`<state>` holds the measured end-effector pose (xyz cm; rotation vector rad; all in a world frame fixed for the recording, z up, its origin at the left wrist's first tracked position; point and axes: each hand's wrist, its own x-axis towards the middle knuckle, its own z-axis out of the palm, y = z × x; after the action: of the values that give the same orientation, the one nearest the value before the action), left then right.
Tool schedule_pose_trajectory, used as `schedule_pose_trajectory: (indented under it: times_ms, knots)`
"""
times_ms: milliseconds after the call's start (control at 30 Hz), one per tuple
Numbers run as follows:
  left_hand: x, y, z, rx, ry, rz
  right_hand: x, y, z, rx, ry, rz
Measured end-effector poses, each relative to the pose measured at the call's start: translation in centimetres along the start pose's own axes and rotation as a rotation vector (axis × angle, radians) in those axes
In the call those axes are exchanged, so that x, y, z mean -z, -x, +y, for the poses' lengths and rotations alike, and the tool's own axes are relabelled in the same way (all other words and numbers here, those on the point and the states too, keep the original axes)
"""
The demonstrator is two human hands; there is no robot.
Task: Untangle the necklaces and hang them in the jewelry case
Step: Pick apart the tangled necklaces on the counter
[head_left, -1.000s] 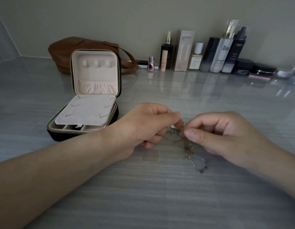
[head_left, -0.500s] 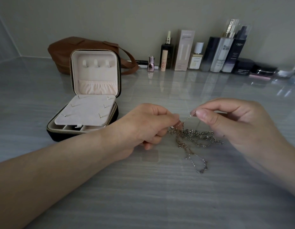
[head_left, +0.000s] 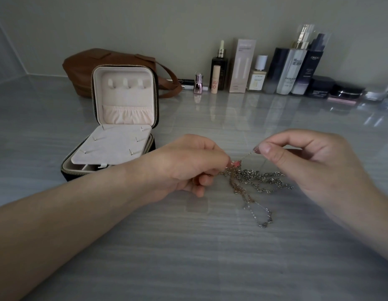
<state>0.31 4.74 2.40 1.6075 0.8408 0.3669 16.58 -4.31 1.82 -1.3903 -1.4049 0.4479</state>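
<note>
The necklaces [head_left: 253,181] are a tangled clump of silver and rose-gold chains on the counter [head_left: 188,257], with one loop trailing nearer and one fine strand lifted taut. The case [head_left: 125,98], off to their left, stands open: black outside, cream lining, lid upright with three hooks and a gathered pocket.

The necklaces [head_left: 253,181], right of the jewelry case [head_left: 129,98], were thin, shiny metal chains. The case was lined with soft, matt, cream cloth, and a metal zipper [head_left: 93,96] ran round its edge. Behind it sat a smooth brown bag [head_left: 84,68] that looked like leather. The grey table [head_left: 188,257] under it was smooth and glossy.
</note>
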Motion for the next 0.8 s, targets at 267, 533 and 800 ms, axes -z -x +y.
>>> schedule_pose_trajectory:
  times_ms: [267, 533, 800]
  knots:
    - [0.10, 0.28, -0.04, -0.001, -0.029, 0.006, 0.06, -0.06, 0.21, 0.022, 0.036, -0.052]
    - [0.07, 0.23, -0.27, -0.046, 0.031, 0.045, -0.33, -0.01, 0.31, -0.004, 0.122, -0.173]
    - [-0.01, 0.28, -0.39, -0.092, 0.040, 0.054, 0.22, -0.21, 0.83, -0.047, 0.105, -0.040]
